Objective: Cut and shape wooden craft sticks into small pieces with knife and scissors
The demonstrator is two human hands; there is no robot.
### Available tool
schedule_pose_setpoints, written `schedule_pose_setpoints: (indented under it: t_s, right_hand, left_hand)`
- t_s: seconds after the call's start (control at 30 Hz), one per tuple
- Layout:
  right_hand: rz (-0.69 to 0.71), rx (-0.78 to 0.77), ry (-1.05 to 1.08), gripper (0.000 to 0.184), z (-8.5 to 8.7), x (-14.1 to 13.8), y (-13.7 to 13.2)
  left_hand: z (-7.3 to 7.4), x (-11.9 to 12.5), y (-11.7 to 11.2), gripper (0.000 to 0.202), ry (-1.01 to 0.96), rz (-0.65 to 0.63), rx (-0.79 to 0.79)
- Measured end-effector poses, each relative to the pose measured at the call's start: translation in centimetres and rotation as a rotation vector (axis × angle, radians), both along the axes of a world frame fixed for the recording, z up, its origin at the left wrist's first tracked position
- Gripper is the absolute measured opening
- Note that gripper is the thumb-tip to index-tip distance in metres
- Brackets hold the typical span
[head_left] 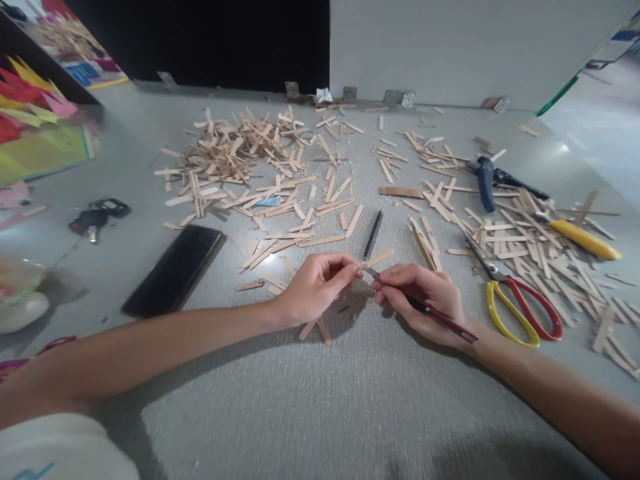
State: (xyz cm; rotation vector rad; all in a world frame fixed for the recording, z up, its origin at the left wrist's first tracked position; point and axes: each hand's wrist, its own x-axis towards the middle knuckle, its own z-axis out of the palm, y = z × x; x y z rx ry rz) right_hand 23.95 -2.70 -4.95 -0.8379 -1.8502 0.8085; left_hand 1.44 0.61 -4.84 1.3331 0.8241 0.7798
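Observation:
My left hand is closed, pinching a small wooden craft stick between thumb and fingertips. A slim dark red utility knife lies in my right hand, gripped like a pen. Its blade points left, at the stick by my left fingertips; whether it touches the wood I cannot tell. Just beyond the hands a black pen rests on the table. Crossed craft sticks lie under my left hand, partly hidden by it.
A heap of cut sticks covers the back left. More sticks spread right, around scissors, blue-handled pliers and a yellow-handled tool. A phone and keys lie left. Upright panels stand behind.

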Motion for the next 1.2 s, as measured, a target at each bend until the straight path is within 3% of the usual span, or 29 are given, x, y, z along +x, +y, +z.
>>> schedule_pose_setpoints:
  t_s: [0.17, 0.33, 0.4, 0.47, 0.6, 0.7, 0.8, 1.0, 1.2]
  right_hand:
    - [-0.002, 0.180, -0.150, 0.015, 0.0, 0.7, 0.3]
    - [0.104, 0.443, -0.328, 0.018, 0.3, 1.6, 0.9]
    - [0.116, 0.476, -0.348, 0.015, 0.4, 1.7, 0.9]
    - [0.073, 0.389, -0.288, 0.012, 0.5, 1.4, 0.7]
    - [-0.074, -0.012, -0.087, 0.010, 0.6, 0.2, -0.3]
    - [-0.128, -0.189, -0.012, 0.015, 0.7, -0.5, -0.7]
    - [-0.124, -0.196, -0.016, 0.013, 0.9, -0.6, -0.7]
    - [-0.119, -0.055, -0.126, 0.010, 0.7, -0.6, -1.0]
    - [-0.120, -0.043, -0.077, 0.008, 0.1, -1.0, -1.4]
  left_hand:
    - [0.0, 0.1, 0.0, 0.044, 0.002, -0.002, 0.009]
    - [0.0, 0.2, 0.1, 0.038, 0.022, -0.026, 0.004]
    - [-0.1, 0.2, -0.1, 0.035, 0.042, -0.019, 0.020]
    - [-0.3, 0.2, -0.3, 0.031, 0.064, 0.009, 0.063]
    - [-0.4, 0.2, -0.9, 0.027, 0.120, 0.080, 0.172]
    - [-0.3, 0.2, -1.2, 0.028, 0.169, 0.108, 0.239]
    - [-0.4, 0.2, -1.2, 0.026, 0.220, 0.138, 0.342]
    - [-0.8, 0.2, -1.4, 0.028, 0.290, 0.172, 0.490]
    - [-0.7, 0.3, -1.3, 0.029, 0.206, 0.147, 0.316]
